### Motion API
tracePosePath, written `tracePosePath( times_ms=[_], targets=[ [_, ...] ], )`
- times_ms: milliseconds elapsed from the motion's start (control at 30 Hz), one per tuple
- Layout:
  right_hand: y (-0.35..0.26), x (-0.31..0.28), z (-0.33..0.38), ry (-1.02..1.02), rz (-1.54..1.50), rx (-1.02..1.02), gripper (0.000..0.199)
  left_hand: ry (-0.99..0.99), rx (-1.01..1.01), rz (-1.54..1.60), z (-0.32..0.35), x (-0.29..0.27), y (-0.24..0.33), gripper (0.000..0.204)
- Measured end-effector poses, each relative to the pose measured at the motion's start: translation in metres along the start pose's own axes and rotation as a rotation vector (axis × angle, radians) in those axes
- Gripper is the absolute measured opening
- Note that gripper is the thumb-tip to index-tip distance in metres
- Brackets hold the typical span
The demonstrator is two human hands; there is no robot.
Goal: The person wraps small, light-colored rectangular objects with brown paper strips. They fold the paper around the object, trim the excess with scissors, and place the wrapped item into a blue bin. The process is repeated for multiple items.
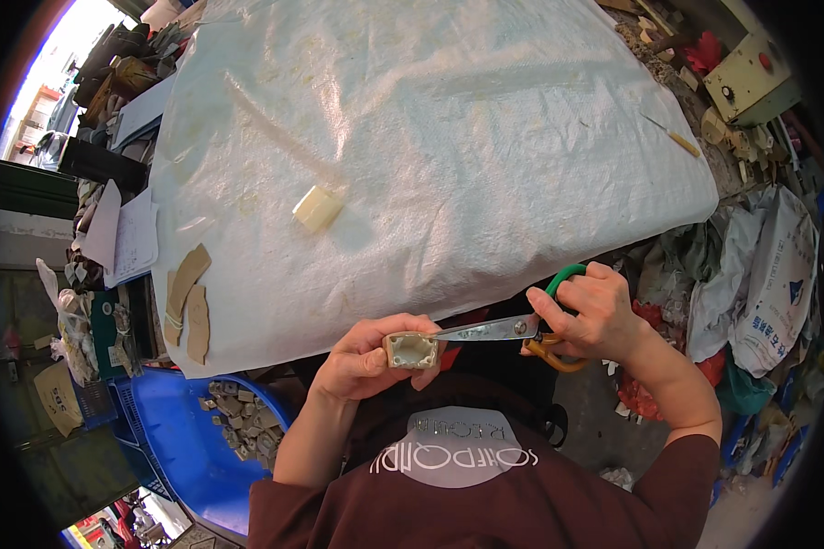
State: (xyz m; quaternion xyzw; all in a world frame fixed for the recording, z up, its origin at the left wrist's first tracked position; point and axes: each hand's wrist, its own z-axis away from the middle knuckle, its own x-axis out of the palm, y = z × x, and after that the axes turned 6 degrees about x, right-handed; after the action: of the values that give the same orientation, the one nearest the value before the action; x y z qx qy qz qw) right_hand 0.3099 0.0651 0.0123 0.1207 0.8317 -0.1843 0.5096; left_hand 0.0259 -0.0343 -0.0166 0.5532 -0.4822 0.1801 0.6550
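Observation:
My left hand point(352, 362) is closed around a small hollow cream-coloured block point(413, 351), its open side facing me. Scissors point(490, 330) with one green and one orange handle loop are gripped in my right hand point(595, 309), fingers through the loops. The blades reach left, and their tips meet the block's upper right edge. Both hands are just off the near edge of the table. On the white sheet point(430, 201) ahead lies a pale yellow block point(319, 209), apart from my hands.
Cardboard strips point(192, 306) lie at the sheet's left edge. A thin tool with a yellow handle point(683, 143) lies far right, near a box with a red button point(752, 79). A blue tub point(188, 448) with several grey-beige pieces stands lower left. White sacks point(767, 284) hang at right.

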Motion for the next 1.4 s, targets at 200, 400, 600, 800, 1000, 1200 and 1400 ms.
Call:
tracePosePath(
  times_ms=[200,400,600,800,1000,1200,1400],
  targets=[
    [-0.002,-0.005,-0.006,-0.019,0.017,-0.018,0.049,-0.016,-0.002,0.060,0.003,-0.001,-0.004,0.058],
    [0.005,0.003,0.005,0.010,-0.014,-0.113,0.036,-0.077,-0.108,0.121,0.002,-0.001,-0.012,0.060],
    [-0.002,0.004,0.011,0.155,-0.055,-0.117,0.035,-0.014,0.065,-0.272,-0.002,-0.006,0.000,0.054],
    [0.004,-0.001,0.037,-0.023,-0.083,0.031,0.040,0.079,0.196,-0.430,-0.005,-0.006,0.011,0.047],
    [-0.006,-0.009,0.025,0.148,-0.396,0.724,0.069,0.375,0.308,-0.987,-0.023,0.014,0.018,0.041],
    [-0.017,-0.010,-0.020,0.389,-1.616,0.936,0.075,0.606,0.524,-1.777,-0.050,0.008,-0.002,0.044],
    [-0.044,-0.003,-0.059,0.405,-1.763,0.595,0.072,0.634,0.512,-2.005,-0.052,0.009,-0.006,0.043]
  ],
)
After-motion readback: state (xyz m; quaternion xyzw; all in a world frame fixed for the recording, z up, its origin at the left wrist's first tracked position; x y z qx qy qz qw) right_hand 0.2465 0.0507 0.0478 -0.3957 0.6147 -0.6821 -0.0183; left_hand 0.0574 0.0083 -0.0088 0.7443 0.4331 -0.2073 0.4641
